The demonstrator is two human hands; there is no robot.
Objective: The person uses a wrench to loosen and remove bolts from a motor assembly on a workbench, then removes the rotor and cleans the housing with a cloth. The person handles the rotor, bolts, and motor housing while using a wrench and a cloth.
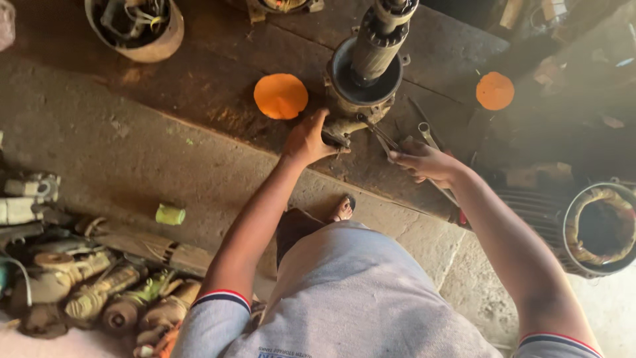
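A round motor housing [361,93] with a long rotor shaft [379,40] standing in it sits on the dark greasy bench. My left hand [308,139] grips the lower flange of the housing. My right hand [427,162] is closed on pliers [383,139] whose jaws reach toward the same flange. A metal spanner [427,134] lies just beyond my right hand. An orange disc [281,96] lies left of the housing.
A second orange disc [495,91] lies at the right. A wound stator [599,229] stands at the right edge. A round motor shell [136,26] sits top left. Old armatures and coils [99,292] are piled bottom left, near a green roll [170,214].
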